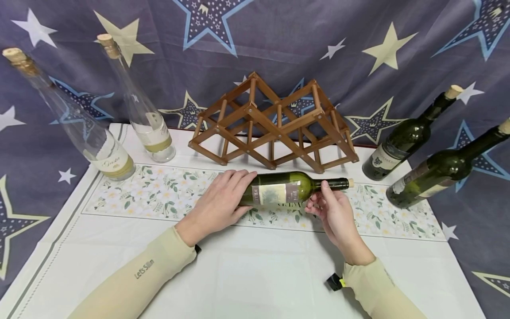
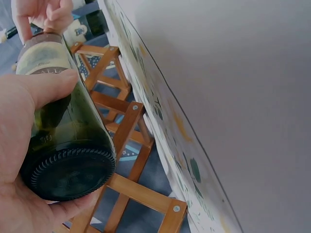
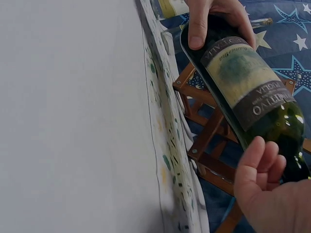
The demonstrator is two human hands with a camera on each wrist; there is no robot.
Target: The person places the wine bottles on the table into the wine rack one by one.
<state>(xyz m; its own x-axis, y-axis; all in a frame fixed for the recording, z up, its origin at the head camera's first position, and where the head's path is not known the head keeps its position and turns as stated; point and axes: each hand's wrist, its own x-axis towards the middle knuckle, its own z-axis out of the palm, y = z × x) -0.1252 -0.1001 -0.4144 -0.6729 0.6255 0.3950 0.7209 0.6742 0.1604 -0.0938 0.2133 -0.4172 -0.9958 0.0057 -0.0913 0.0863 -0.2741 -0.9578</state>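
Observation:
A green wine bottle [image 1: 275,188] with a cream and brown label and a cork lies sideways in both hands, in front of the wooden rack [image 1: 279,128]. My left hand [image 1: 223,197] grips its base end, thumb on the near side; the bottle's ridged bottom faces the left wrist view. At the other end is my right hand [image 1: 338,215], one digit lying over the neck near the cork [image 1: 350,183] and the other fingers curled beside the shoulder. In the right wrist view, those curled fingertips [image 3: 262,150] overlap the bottle's shoulder, and the hand hides part of the neck.
Two clear corked bottles, one nearer [image 1: 107,155] and one farther [image 1: 153,133], stand at the left. Two dark green corked bottles, one farther [image 1: 398,141] and one nearer [image 1: 434,177], stand at the right. A floral runner [image 1: 159,195] crosses the white tablecloth [image 1: 259,274]; a starry curtain [image 1: 287,40] hangs behind.

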